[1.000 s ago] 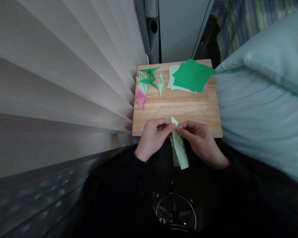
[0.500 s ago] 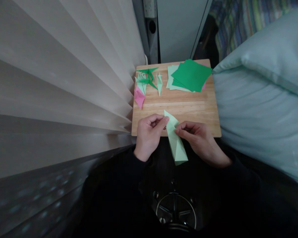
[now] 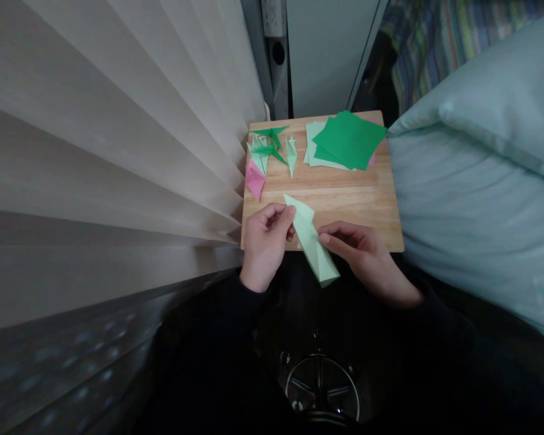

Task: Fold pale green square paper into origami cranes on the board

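Note:
A folded light green sheet of origami paper (image 3: 309, 235), long and creased, slants over the front edge of the wooden board (image 3: 344, 199). My left hand (image 3: 268, 241) pinches its upper left edge between thumb and fingers. At the sheet's right edge, the thumb and index finger of my right hand (image 3: 360, 251) are closed on the paper; the exact contact is partly hidden. On the board's far left lie several folded pieces: dark green ones (image 3: 272, 134), light green ones (image 3: 259, 160), and a pink one (image 3: 255, 179). A separate light green folded piece (image 3: 291, 156) lies beside them.
Dark green square sheets (image 3: 349, 139) overlap light green sheets (image 3: 315, 130) at the board's back right, with pink paper beneath. Pleated curtain (image 3: 185, 121) borders the left, pale bedding (image 3: 476, 181) the right. A grey cabinet panel (image 3: 330, 54) stands behind; a round metal base (image 3: 320, 386) is below.
My left hand has moved slightly left, carrying the paper's top with it. The sheet slants more and its lower end has risen. My right hand has barely moved.

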`<state>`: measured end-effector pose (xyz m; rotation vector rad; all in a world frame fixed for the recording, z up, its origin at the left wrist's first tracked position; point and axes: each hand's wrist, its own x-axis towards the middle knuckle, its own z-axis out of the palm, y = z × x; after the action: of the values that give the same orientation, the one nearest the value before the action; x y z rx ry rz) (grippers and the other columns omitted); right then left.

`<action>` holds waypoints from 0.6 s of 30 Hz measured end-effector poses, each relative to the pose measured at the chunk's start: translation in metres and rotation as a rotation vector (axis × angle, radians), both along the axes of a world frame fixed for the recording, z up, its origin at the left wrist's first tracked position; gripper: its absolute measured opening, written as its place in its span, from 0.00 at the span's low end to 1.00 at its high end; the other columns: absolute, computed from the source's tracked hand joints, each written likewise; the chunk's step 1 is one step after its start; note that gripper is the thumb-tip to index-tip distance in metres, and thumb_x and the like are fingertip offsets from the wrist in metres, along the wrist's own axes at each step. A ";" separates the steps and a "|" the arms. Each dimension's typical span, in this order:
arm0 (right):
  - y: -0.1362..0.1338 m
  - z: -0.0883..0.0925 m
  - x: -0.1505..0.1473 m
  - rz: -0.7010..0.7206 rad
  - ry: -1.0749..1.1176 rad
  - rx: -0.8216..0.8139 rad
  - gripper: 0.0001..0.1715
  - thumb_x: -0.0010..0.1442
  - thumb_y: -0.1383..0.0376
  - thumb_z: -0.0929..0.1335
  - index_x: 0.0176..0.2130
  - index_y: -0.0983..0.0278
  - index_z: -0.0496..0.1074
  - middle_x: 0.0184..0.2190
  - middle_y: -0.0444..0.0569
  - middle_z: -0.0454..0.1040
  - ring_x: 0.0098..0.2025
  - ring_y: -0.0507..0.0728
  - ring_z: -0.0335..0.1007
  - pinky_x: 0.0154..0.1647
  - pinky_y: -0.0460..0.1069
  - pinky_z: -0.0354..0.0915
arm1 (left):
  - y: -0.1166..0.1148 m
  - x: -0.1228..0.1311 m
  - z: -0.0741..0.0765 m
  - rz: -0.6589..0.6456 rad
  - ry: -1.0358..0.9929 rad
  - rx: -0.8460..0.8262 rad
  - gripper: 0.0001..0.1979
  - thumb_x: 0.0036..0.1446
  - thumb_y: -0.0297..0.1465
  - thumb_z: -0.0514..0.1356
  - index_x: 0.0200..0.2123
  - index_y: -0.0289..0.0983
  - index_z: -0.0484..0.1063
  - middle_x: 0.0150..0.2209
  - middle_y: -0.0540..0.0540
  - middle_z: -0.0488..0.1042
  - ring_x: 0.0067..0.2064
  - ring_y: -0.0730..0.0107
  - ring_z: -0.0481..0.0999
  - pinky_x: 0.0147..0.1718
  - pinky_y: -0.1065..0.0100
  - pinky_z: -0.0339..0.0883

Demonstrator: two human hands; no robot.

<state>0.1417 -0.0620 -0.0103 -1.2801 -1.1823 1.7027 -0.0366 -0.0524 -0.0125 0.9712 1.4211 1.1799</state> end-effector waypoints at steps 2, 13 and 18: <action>-0.001 -0.001 0.000 0.011 0.029 0.035 0.19 0.55 0.49 0.77 0.38 0.61 0.81 0.36 0.47 0.82 0.38 0.56 0.76 0.38 0.51 0.70 | 0.000 -0.001 0.000 0.021 -0.066 -0.001 0.16 0.58 0.44 0.68 0.29 0.38 0.75 0.23 0.53 0.70 0.25 0.76 0.69 0.25 0.72 0.64; -0.004 -0.012 -0.004 -0.167 -0.100 0.238 0.10 0.60 0.57 0.76 0.37 0.61 0.80 0.37 0.49 0.82 0.41 0.58 0.79 0.47 0.55 0.74 | -0.008 0.017 0.006 0.007 -0.335 -0.094 0.16 0.49 0.33 0.75 0.37 0.37 0.73 0.35 0.54 0.74 0.33 0.78 0.77 0.40 0.70 0.76; -0.001 -0.033 -0.008 -0.175 -0.036 0.216 0.09 0.61 0.59 0.74 0.39 0.61 0.79 0.39 0.49 0.82 0.44 0.59 0.79 0.49 0.56 0.75 | -0.002 0.025 -0.021 0.010 -0.423 -0.166 0.11 0.52 0.30 0.71 0.35 0.36 0.73 0.32 0.53 0.75 0.33 0.77 0.78 0.43 0.70 0.75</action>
<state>0.1337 -0.0630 -0.0432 -1.2462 -1.2023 1.3916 -0.0111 -0.0548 -0.0340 0.5580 1.1615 1.1713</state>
